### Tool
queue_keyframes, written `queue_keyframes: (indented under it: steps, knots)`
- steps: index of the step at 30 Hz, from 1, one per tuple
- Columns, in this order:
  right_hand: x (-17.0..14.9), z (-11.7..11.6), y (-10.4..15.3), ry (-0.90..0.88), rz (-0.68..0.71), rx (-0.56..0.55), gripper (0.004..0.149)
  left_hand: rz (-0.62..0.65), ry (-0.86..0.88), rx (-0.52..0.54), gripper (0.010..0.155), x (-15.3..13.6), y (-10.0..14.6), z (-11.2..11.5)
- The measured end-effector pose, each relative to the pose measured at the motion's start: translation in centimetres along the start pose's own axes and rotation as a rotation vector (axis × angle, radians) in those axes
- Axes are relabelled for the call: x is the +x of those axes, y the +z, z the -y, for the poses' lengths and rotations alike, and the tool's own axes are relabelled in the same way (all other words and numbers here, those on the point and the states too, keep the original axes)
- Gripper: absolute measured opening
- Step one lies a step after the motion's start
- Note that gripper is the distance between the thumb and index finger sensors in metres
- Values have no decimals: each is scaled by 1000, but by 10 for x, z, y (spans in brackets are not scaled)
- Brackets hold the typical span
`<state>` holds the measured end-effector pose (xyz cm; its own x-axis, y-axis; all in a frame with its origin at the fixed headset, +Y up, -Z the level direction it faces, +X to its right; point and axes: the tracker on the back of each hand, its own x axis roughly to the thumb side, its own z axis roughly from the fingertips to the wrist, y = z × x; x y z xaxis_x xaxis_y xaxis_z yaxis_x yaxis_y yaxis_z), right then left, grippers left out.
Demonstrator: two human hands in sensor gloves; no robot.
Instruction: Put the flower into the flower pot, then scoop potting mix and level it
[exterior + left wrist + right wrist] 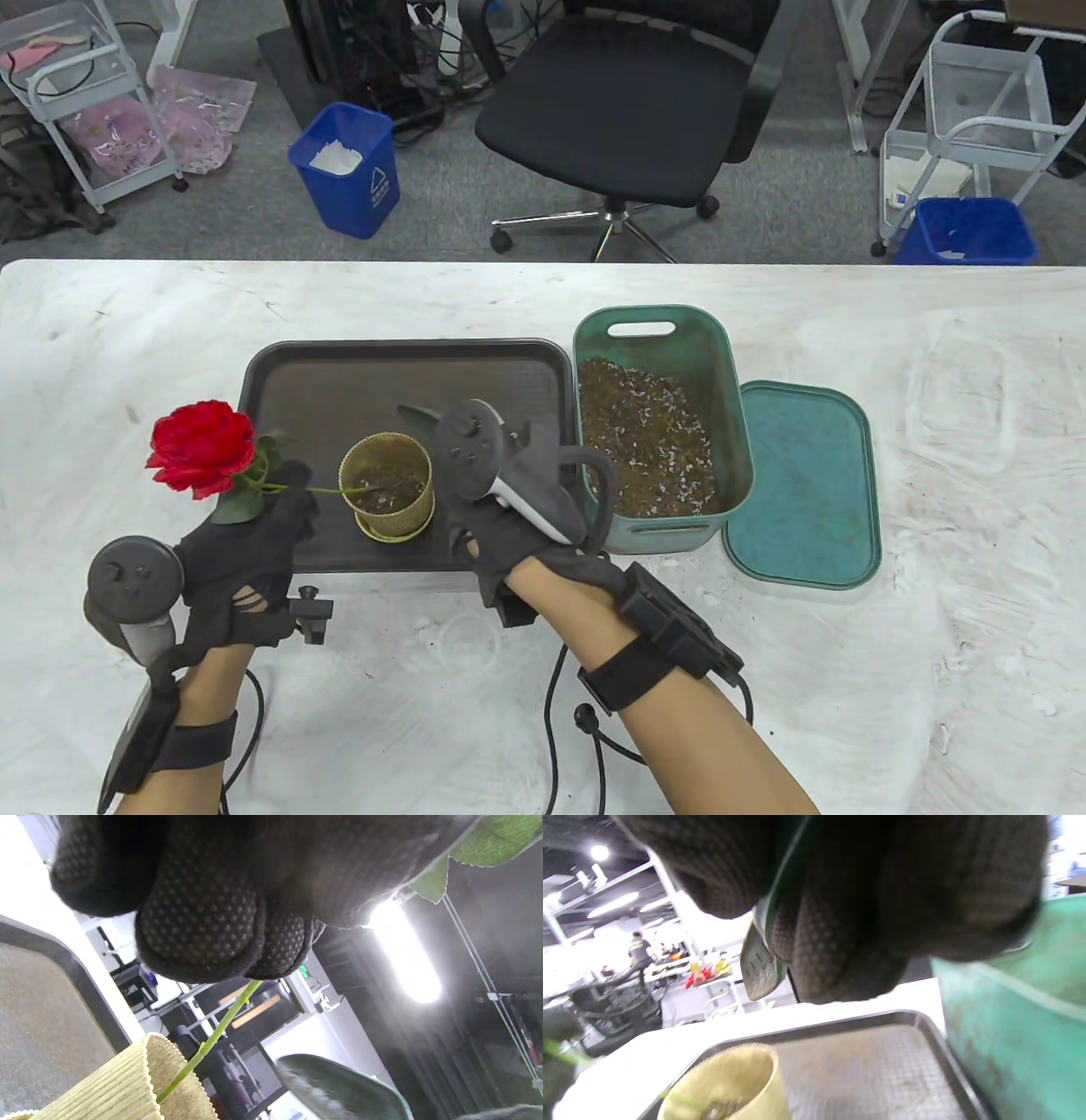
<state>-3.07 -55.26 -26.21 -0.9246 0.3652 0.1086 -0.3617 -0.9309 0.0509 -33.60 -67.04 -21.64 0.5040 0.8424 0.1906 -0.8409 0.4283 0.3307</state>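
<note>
A red rose [204, 446] leans to the left, and my left hand [284, 501] pinches its green stem [214, 1033] just below the leaves. The stem's lower end reaches into the small gold ribbed pot [389, 488], which stands on the dark tray [339, 382] with a little potting mix inside. Just right of the pot, my right hand [484, 526] grips the handle of a dark green trowel. Its blade [416, 416] points left behind the pot and carries no soil. The blade [761, 967] shows under the gloved fingers [840, 955], above the pot [729, 1082].
A green bin [730, 399] holding brown potting mix [649, 441] stands at the tray's right edge. Its green lid [802, 484] lies flat further right. Cables trail over the white table's near edge. An office chair and blue bins stand beyond the table.
</note>
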Motion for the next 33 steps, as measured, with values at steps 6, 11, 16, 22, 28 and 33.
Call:
queue_keyframes:
  steps: [6, 11, 16, 22, 28, 33]
  knots:
    - [-58, 55, -11, -114, -173, -118, 53, -4, 1, 3, 43, 0, 0, -1]
    - [-115, 75, -29, -248, -327, -142, 53, -2, -5, 7, 43, 0, 0, -1]
    - [-161, 68, -50, -226, -473, -79, 53, -2, -9, 10, 43, 0, -1, -1]
    - [-184, 34, -82, -92, -570, 108, 53, -6, -15, 19, 43, 0, 0, -1]
    - [-187, 9, -105, -63, -588, 161, 53, -13, -10, 20, 43, 0, 1, 0]
    - [-187, -1, -114, -63, -579, 174, 52, -15, -12, 23, 43, 0, 1, -1]
